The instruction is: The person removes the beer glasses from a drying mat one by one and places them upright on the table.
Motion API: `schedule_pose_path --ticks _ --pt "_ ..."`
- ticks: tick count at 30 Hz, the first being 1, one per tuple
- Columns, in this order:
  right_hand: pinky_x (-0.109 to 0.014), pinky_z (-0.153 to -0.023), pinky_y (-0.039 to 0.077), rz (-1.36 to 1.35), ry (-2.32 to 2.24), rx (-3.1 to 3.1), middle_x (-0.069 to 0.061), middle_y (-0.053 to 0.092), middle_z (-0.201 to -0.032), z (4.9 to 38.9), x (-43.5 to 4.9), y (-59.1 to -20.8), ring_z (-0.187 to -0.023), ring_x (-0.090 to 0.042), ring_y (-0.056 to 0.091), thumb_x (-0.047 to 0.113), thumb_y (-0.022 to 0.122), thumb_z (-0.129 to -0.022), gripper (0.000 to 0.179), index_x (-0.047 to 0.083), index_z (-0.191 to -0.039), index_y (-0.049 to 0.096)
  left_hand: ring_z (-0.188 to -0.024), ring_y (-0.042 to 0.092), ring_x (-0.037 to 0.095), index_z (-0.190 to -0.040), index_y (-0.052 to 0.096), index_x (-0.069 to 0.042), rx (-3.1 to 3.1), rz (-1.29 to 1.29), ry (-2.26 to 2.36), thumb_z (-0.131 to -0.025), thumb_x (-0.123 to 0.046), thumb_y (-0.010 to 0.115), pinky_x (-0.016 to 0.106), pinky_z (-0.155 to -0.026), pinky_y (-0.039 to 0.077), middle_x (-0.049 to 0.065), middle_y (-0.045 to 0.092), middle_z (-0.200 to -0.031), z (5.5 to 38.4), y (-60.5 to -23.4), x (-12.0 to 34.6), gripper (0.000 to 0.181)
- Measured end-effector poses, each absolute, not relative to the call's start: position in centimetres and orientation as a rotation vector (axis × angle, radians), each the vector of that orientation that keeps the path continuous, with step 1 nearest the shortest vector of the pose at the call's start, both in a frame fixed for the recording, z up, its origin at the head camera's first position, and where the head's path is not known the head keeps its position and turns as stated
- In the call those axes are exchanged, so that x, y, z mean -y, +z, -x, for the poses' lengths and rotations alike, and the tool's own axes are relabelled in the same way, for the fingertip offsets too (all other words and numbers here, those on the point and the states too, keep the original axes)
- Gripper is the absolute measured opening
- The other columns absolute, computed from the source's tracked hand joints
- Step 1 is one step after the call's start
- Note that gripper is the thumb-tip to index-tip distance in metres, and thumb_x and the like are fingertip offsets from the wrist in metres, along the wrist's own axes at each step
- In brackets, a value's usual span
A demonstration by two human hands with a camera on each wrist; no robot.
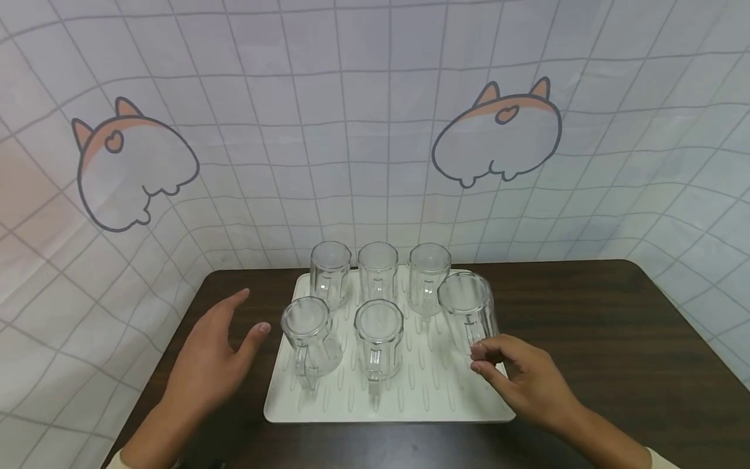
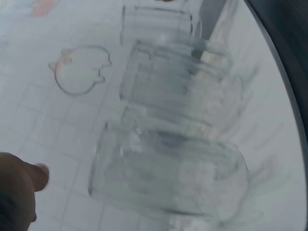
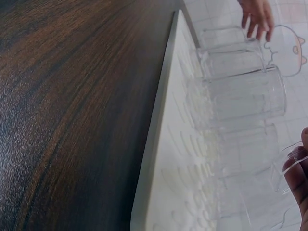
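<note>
Clear glass mugs stand upside down on a white ribbed tray [image 1: 422, 412]. My right hand [image 1: 524, 378] pinches the handle of the front-right mug [image 1: 465, 303], which leans a little compared with the others; the right wrist view shows fingers [image 3: 298, 180] at this handle. My left hand [image 1: 213, 352] is held left of the tray, thumb and fingers apart, holding nothing. Nearest to it is the front-left mug [image 1: 307, 319], its handle toward me. The front-middle mug [image 1: 379, 326] stands between these two. In the left wrist view the mugs [image 2: 168, 173] are blurred.
Three more mugs, at left [image 1: 331, 270], middle [image 1: 377, 268] and right [image 1: 430, 273], form the tray's back row. A dark wood-grain table [image 1: 597, 332] carries the tray. Behind it hangs a white gridded cloth [image 1: 375, 163] with cartoon animal prints.
</note>
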State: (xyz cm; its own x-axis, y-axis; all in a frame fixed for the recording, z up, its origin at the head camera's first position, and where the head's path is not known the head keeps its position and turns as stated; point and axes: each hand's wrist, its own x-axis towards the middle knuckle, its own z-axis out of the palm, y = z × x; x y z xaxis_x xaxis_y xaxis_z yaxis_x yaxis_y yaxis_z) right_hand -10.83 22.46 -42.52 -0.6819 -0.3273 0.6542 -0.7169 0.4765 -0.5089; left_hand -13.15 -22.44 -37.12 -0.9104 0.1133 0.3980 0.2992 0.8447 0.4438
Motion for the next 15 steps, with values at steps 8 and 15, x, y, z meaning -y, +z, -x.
schedule_pose_path --ticks 8,15 --pt "-0.015 -0.081 0.050 -0.894 1.050 2.272 0.008 0.072 -0.101 11.0 -22.8 -42.2 -0.088 -0.006 0.067 -0.001 0.085 -0.080 0.031 0.013 -0.106 0.074 -0.131 0.050 0.042 -0.144 0.051 -0.001 2.502 0.603 -0.717 -0.093 -0.018 0.077 0.060 -0.105 0.039 0.019 0.057 -0.140 13.9 -36.0 19.7 0.059" --pt "-0.014 -0.083 0.049 -0.930 1.038 2.247 0.003 0.072 -0.102 11.4 -22.9 -42.3 -0.088 -0.008 0.067 0.017 0.078 -0.093 0.018 0.010 -0.109 0.076 -0.131 0.051 0.039 -0.142 0.053 -0.004 2.510 0.739 -0.681 -0.090 -0.023 0.080 0.058 -0.106 0.041 0.019 0.056 -0.141 14.0 -35.5 17.4 0.061"
